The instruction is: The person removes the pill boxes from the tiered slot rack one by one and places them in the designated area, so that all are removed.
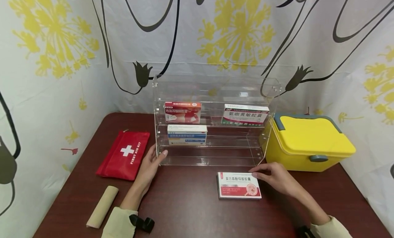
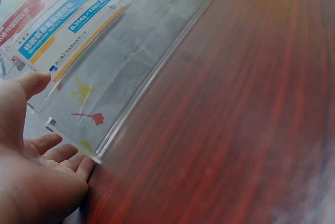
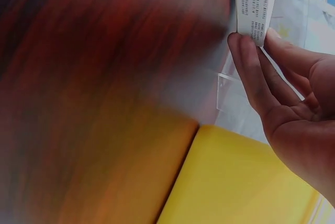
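By the tabletop's (image 1: 184,210) left edge, the pouch (image 1: 123,164) shows a cross (image 1: 127,150) and "FIRST AID KIT". In the rack (image 1: 203,161), the red box (image 1: 182,113) reads "布洛芬缓释胶囊", the blue box (image 2: 70,28) "0.314", the green-edged box (image 1: 245,115) "氨咖黄敏胶囊"; the held box (image 1: 238,186), "复方氨酚烷胺胶囊".

Right wrist view: white box (image 3: 254,9) cut by top edge, fine print (image 3: 251,1) unreadable; yellow case (image 3: 235,182) cropped.

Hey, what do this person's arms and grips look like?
The left grip and right grip wear no gloves. The left sleeve and right sleeve are pale beige. A black strap with a blocky black piece shows beside the left sleeve; another dark item beside the right sleeve is partly cut off below.
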A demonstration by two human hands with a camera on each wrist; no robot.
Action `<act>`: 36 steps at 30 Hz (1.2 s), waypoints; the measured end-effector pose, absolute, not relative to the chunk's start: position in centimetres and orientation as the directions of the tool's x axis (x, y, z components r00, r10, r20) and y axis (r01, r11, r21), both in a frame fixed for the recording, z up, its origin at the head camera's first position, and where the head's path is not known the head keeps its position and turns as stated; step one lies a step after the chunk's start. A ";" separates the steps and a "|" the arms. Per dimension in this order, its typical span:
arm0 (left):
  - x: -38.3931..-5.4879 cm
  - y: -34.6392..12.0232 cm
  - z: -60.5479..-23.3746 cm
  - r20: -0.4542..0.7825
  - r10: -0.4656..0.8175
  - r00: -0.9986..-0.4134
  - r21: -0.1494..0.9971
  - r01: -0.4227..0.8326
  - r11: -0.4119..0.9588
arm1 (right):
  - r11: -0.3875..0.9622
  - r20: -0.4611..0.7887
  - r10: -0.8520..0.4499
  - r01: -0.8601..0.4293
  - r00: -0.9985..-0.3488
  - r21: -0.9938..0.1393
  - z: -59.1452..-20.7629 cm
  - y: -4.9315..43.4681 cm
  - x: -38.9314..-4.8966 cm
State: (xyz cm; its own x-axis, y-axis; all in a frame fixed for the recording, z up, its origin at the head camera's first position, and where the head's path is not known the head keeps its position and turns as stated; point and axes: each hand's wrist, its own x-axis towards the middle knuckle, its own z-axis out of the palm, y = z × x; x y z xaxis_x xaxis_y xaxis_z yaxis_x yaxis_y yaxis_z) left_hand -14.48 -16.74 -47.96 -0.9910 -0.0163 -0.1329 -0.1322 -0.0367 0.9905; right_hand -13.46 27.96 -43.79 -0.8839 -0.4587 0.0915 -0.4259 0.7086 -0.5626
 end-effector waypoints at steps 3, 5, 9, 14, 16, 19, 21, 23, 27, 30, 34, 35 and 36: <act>-14.5 -16.7 -48.1 -0.127 -0.022 -0.992 0.991 -0.126 -0.035 | 0.713 0.089 -0.446 -0.413 -0.891 -0.566 -44.0 27.9 -13.4; -14.5 -16.7 -48.0 -0.131 -0.024 -0.991 0.991 -0.130 -0.034 | 0.716 0.090 -0.438 -0.408 -0.895 -0.567 -44.1 27.9 -13.4; -14.5 -16.7 -48.0 -0.140 -0.022 -0.990 0.990 -0.139 -0.032 | 0.723 0.094 -0.427 -0.401 -0.900 -0.562 -44.2 27.9 -13.4; -14.4 -16.8 -47.5 -0.153 -0.010 -0.988 0.988 -0.152 -0.040 | 0.728 0.085 -0.422 -0.393 -0.903 -0.561 -44.3 27.9 -13.3; -14.2 -16.7 -46.9 -0.157 -0.003 -0.988 0.987 -0.156 -0.042 | 0.730 0.083 -0.421 -0.392 -0.903 -0.560 -44.3 27.9 -13.3; -13.8 -16.5 -45.8 -0.162 0.003 -0.987 0.986 -0.162 -0.035 | 0.731 0.080 -0.422 -0.391 -0.903 -0.559 -44.3 27.9 -13.2; -13.6 -16.4 -45.3 -0.162 0.006 -0.987 0.986 -0.162 -0.033 | 0.731 0.080 -0.422 -0.391 -0.903 -0.559 -44.4 27.9 -13.2; -13.7 -16.4 -45.8 -0.154 0.003 -0.988 0.988 -0.154 -0.034 | 0.732 0.086 -0.424 -0.397 -0.902 -0.554 -44.4 27.9 -13.1; -14.3 -16.6 -47.6 -0.140 -0.019 -0.990 0.990 -0.140 -0.029 | 0.733 0.102 -0.429 -0.411 -0.898 -0.542 -44.6 27.9 -13.2; -14.6 -16.7 -48.3 -0.131 -0.030 -0.991 0.991 -0.131 -0.024 | 0.732 0.111 -0.431 -0.419 -0.895 -0.537 -44.6 27.9 -13.2; -14.5 -16.7 -48.3 -0.123 -0.028 -0.992 0.992 -0.122 -0.028 | 0.732 0.103 -0.424 -0.408 -0.900 -0.545 -44.6 27.9 -13.1; -14.5 -16.7 -48.2 -0.124 -0.026 -0.992 0.992 -0.123 -0.029 | 0.733 0.101 -0.422 -0.405 -0.901 -0.547 -44.6 27.9 -13.0; -14.5 -16.7 -48.2 -0.124 -0.026 -0.992 0.992 -0.123 -0.028 | 0.734 0.101 -0.417 -0.400 -0.903 -0.548 -44.6 27.9 -12.9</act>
State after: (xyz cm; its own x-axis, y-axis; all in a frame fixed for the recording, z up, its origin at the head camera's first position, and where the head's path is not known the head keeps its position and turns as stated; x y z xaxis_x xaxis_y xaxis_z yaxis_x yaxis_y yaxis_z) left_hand -14.54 -16.71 -48.23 -0.9920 -0.0258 -0.1235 -0.1228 -0.0281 0.9920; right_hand -12.94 27.88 -44.60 -0.9033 -0.4169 0.1014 -0.4005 0.7343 -0.5481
